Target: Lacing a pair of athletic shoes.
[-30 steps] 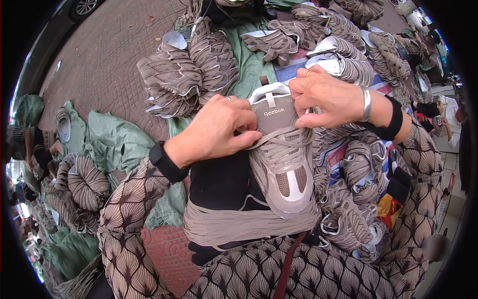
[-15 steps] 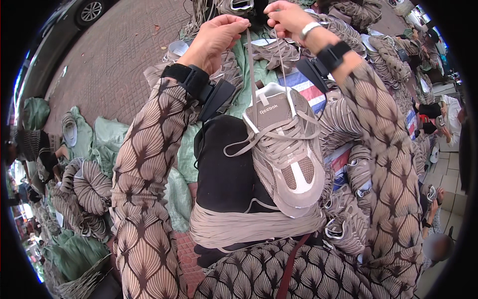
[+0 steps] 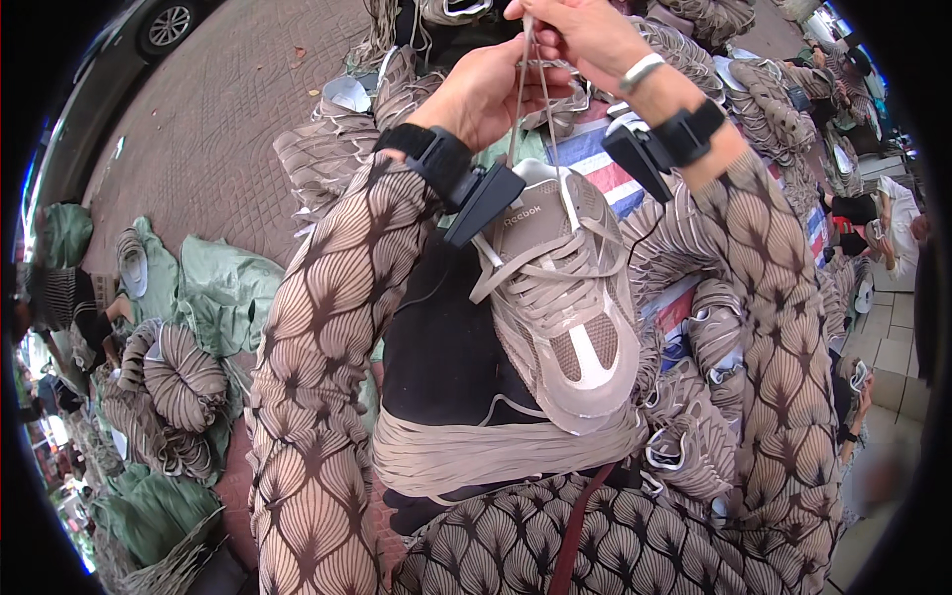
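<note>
A taupe and white sneaker [image 3: 570,297] rests across my black-clad thighs, its toe toward me. Its two shoelace ends [image 3: 553,129] rise taut from the tongue and come together at the top. There my right hand [image 3: 585,40] is closed, pinching the laces between thumb and fingers. Just below and left of it is my left hand [image 3: 486,89], its fingers stretched loosely behind the laces and touching or nearly touching them. Loose lace loops lie across the shoe's tongue. Over my lap, a thick bundle of taupe laces [image 3: 496,454] stretches crosswise under the toe.
Coiled stacks of similar shoes [image 3: 183,377] lie at the left, with more shoes [image 3: 689,441] beside my right leg. Green sacks [image 3: 228,288] and a striped tarp [image 3: 620,169] cover parts of the brick paving [image 3: 218,149]. A parked car [image 3: 129,59] stands far left; people sit at both sides.
My left hand has moved right, from holding its own lace apart to beside the right hand. The two laces now meet in my right hand. The shoe has shifted slightly left.
</note>
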Action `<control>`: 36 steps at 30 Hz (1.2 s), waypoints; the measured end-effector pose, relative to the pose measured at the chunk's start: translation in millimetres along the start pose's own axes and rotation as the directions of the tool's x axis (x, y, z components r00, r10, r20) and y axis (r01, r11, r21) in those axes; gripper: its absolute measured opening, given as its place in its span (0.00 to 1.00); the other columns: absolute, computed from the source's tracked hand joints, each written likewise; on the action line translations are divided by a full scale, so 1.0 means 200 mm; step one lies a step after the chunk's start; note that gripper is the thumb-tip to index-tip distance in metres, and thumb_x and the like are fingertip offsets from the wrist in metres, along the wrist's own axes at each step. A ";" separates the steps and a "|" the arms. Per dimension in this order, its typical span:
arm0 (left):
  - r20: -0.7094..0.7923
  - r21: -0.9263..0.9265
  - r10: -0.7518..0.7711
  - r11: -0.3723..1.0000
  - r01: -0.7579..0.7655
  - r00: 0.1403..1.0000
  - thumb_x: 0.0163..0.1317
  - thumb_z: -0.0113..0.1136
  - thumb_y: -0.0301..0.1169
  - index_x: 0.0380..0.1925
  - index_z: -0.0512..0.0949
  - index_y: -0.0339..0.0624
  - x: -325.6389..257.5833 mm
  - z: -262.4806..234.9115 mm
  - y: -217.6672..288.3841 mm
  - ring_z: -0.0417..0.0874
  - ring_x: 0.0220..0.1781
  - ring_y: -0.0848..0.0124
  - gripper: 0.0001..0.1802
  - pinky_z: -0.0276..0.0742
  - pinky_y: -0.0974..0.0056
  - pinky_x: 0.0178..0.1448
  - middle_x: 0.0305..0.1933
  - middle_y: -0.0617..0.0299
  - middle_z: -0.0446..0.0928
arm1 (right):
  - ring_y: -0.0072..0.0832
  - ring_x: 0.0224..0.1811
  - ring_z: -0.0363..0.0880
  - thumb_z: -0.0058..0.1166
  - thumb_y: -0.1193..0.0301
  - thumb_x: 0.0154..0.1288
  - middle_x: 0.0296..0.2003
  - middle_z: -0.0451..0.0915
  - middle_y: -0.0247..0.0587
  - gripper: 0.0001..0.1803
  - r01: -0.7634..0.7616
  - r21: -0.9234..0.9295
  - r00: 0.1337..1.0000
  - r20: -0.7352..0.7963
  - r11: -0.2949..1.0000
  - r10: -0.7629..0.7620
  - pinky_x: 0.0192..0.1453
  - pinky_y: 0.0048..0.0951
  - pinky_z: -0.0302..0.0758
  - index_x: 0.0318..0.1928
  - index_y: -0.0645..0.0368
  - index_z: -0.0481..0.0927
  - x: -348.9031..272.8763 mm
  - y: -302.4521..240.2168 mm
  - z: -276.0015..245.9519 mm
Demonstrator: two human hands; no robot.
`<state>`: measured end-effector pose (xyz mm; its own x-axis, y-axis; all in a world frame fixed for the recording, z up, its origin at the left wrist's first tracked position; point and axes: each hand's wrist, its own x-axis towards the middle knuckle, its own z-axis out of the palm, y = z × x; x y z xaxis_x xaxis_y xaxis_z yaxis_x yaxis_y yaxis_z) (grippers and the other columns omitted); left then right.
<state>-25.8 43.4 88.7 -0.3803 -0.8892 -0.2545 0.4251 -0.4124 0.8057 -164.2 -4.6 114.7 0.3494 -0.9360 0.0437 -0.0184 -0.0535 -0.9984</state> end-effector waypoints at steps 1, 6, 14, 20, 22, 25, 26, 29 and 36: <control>-0.005 -0.003 -0.004 1.000 0.004 1.000 0.73 0.42 0.39 0.38 0.76 0.40 -0.02 -0.01 -0.01 0.80 0.33 0.67 0.16 0.76 0.66 0.45 0.35 0.58 0.80 | 0.17 0.19 0.68 0.46 0.66 0.71 0.20 0.74 0.30 0.13 -0.004 0.070 1.000 0.016 0.998 0.003 0.23 0.19 0.66 0.36 0.61 0.79 -0.04 -0.01 -0.01; 0.047 0.028 0.112 0.993 -0.114 0.993 0.71 0.49 0.35 0.43 0.74 0.34 -0.21 -0.07 -0.02 0.68 0.26 0.81 0.13 0.71 0.74 0.34 0.24 0.72 0.63 | 0.22 0.19 0.70 0.45 0.67 0.72 0.20 0.74 0.32 0.12 -0.112 0.397 0.951 -0.225 0.911 0.214 0.22 0.22 0.67 0.35 0.59 0.78 -0.38 -0.27 0.05; -0.326 0.197 0.028 0.980 0.039 0.945 0.70 0.50 0.32 0.53 0.71 0.43 -0.76 -0.41 -0.08 0.55 0.17 0.86 0.14 0.54 0.78 0.19 0.25 0.73 0.64 | 0.07 0.15 0.58 0.47 0.69 0.70 0.21 0.69 0.20 0.19 -0.066 0.155 0.983 -0.160 0.986 0.091 0.17 0.11 0.55 0.59 0.62 0.69 -0.79 -0.09 -0.28; 0.037 0.544 0.106 0.832 -0.109 0.994 0.65 0.57 0.32 0.47 0.79 0.42 -0.69 -0.13 -0.10 0.68 0.22 0.83 0.12 0.65 0.76 0.25 0.29 0.69 0.74 | 0.07 0.16 0.59 0.45 0.72 0.67 0.18 0.66 0.20 0.20 -0.299 -0.024 0.944 0.141 0.954 0.300 0.18 0.11 0.53 0.59 0.61 0.69 -0.83 -0.07 -0.08; 0.148 0.782 0.312 0.545 -0.304 0.939 0.60 0.60 0.29 0.38 0.82 0.39 -0.61 -0.08 -0.18 0.73 0.27 0.78 0.08 0.70 0.72 0.33 0.28 0.67 0.75 | 0.07 0.16 0.59 0.45 0.74 0.64 0.19 0.66 0.19 0.21 -0.375 -0.039 0.898 0.234 0.926 0.373 0.19 0.11 0.53 0.59 0.61 0.69 -0.82 -0.07 -0.01; 0.170 0.893 0.329 0.347 -0.287 0.929 0.54 0.64 0.28 0.33 0.83 0.39 -0.54 0.02 -0.22 0.74 0.28 0.76 0.07 0.70 0.69 0.33 0.26 0.63 0.75 | 0.07 0.16 0.60 0.47 0.75 0.65 0.18 0.67 0.19 0.21 -0.380 0.011 0.904 0.216 0.925 0.369 0.19 0.12 0.55 0.59 0.58 0.70 -0.82 -0.01 0.02; 0.158 0.901 0.297 0.346 -0.260 0.942 0.53 0.65 0.28 0.33 0.83 0.39 -0.54 0.04 -0.23 0.74 0.28 0.75 0.07 0.70 0.69 0.33 0.26 0.63 0.75 | 0.07 0.17 0.60 0.47 0.76 0.63 0.19 0.68 0.20 0.22 -0.372 0.045 0.908 0.223 0.927 0.354 0.19 0.12 0.55 0.59 0.58 0.70 -0.82 0.00 0.02; 0.148 0.912 0.275 0.333 -0.238 0.950 0.51 0.68 0.31 0.32 0.84 0.39 -0.51 0.04 -0.25 0.73 0.26 0.76 0.09 0.69 0.69 0.32 0.25 0.63 0.74 | 0.07 0.16 0.60 0.47 0.77 0.61 0.18 0.68 0.18 0.22 -0.340 0.022 0.931 0.150 0.940 0.334 0.20 0.14 0.56 0.57 0.58 0.72 -0.82 -0.01 0.04; 0.096 0.856 0.213 0.480 -0.190 0.972 0.52 0.68 0.29 0.33 0.84 0.37 -0.49 0.04 -0.28 0.72 0.26 0.79 0.09 0.68 0.70 0.30 0.24 0.66 0.73 | 0.20 0.12 0.67 0.49 0.80 0.54 0.15 0.71 0.33 0.21 0.254 -0.655 0.966 0.137 0.712 -0.219 0.18 0.23 0.60 0.51 0.52 0.75 -0.86 0.05 0.06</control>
<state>-18.4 154.6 73.1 -0.3584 -0.9333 -0.0244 -0.4272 0.1407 0.8931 -213.2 160.8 97.1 0.4699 -0.8447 0.2562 -0.5376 -0.5040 -0.6760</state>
